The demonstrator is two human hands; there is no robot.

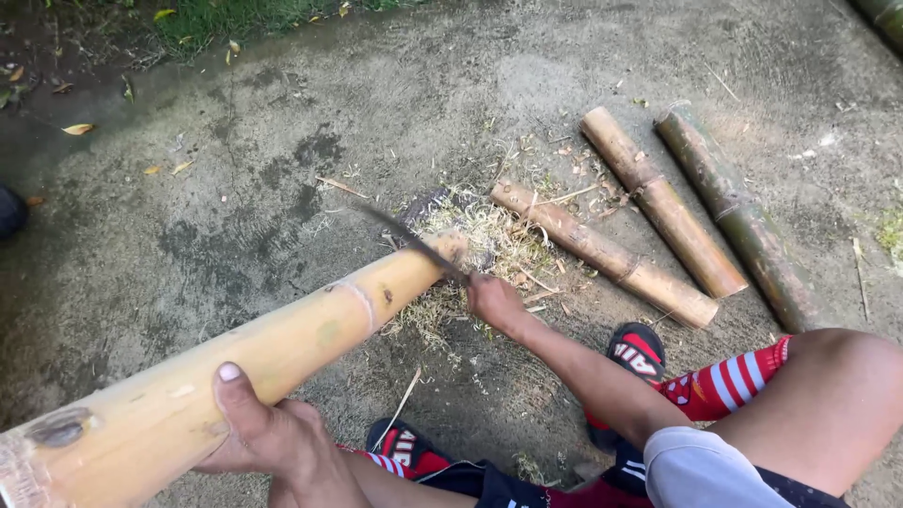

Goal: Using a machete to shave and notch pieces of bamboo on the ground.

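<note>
A thick yellow bamboo pole (282, 348) slants from the lower left up to the middle, its far end resting on a pile of shavings (489, 240). My left hand (259, 428) grips the pole from below near its closer end, thumb on top. My right hand (494, 301) is shut on the handle of a long dark knife (414, 243), whose blade lies across the pole's far end, pointing up and left.
Three cut bamboo pieces (658, 202) lie side by side on the concrete ground to the right. My knees, red-striped socks and black sandals (635, 353) fill the lower right. Grass and fallen leaves (80, 129) edge the top left.
</note>
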